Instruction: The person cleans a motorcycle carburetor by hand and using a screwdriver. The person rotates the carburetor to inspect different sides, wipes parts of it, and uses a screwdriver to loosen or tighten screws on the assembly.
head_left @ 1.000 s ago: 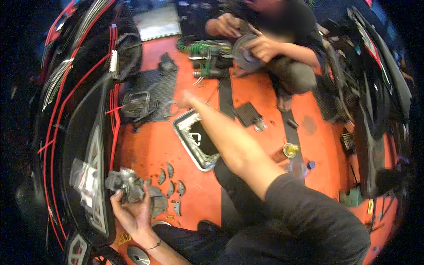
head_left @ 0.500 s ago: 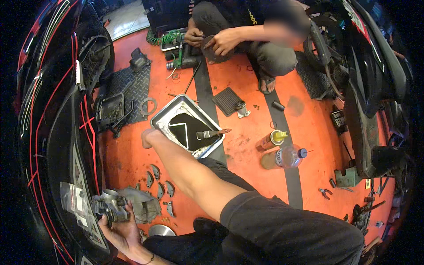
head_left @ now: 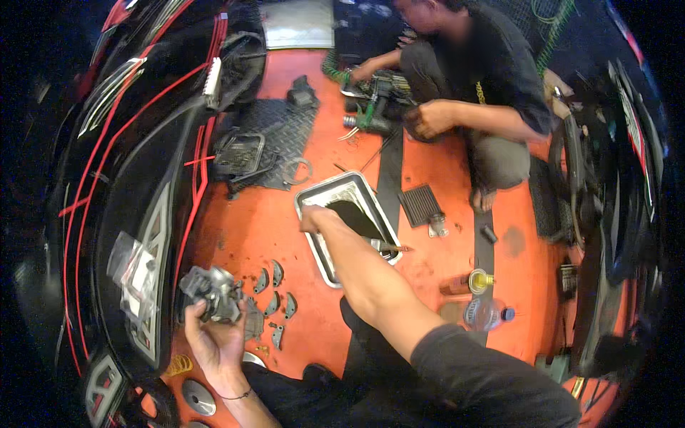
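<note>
My left hand (head_left: pixel 214 344) is low on the left and grips a grey metal engine part (head_left: pixel 212 291) with several lumps and ports. Several small curved grey metal pieces (head_left: pixel 272 303) lie on the orange floor just right of it. My right arm stretches forward, and my right hand (head_left: pixel 312 217) rests at the left rim of a rectangular metal tray (head_left: pixel 341 187) with dark liquid inside. The fingers curl over the rim; their grip is hidden. A thin tool (head_left: pixel 389 247) lies across the tray's near right corner.
A person (head_left: pixel 474 93) squats at the far side handling green-and-black tools. Black bodywork with red stripes (head_left: pixel 143 178) fills the left. A black mesh mat (head_left: pixel 275 135), a ribbed black filter (head_left: pixel 421 205), a yellow-capped can (head_left: pixel 479 280) and a plastic bottle (head_left: pixel 485 312) lie around.
My right hand has drawn back from a far reach to the tray's left rim. My left hand keeps the grey part and has risen slightly in view.
</note>
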### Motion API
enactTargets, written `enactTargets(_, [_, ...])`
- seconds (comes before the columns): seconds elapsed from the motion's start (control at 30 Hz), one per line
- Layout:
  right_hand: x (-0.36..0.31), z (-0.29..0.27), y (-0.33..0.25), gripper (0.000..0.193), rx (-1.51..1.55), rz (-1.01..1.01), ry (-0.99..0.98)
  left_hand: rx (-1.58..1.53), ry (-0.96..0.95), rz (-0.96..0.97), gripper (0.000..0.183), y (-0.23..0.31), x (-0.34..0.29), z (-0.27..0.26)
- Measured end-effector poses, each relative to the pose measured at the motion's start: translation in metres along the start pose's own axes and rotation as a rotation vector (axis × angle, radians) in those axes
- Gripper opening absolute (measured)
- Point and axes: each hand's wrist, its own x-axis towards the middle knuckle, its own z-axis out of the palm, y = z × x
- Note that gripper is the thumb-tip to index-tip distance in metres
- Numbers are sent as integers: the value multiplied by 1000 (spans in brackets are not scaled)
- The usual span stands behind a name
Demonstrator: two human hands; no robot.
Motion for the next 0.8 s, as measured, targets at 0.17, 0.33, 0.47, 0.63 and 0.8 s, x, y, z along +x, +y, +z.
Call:
enactTargets(0.17, [13,-2,22,39,9,73,-63,41,-36,-1,30,-6,-2,4])
enactTargets(0.33, [15,-1,15,32,53,114,-77,69,-85,23,29,6,-12,0])
enactTargets(0.47, [49,2,48,35,123,86,187,33,-102,30,30,12,-16,-6])
enactTargets(0.63, [62,-50,82,34,515,94,680,-14,-97,40,31,26,-25,-13])
enactTargets(0.8, [20,-106,132,54,670,80,909,-75,-128,15,34,21,-24,-7])
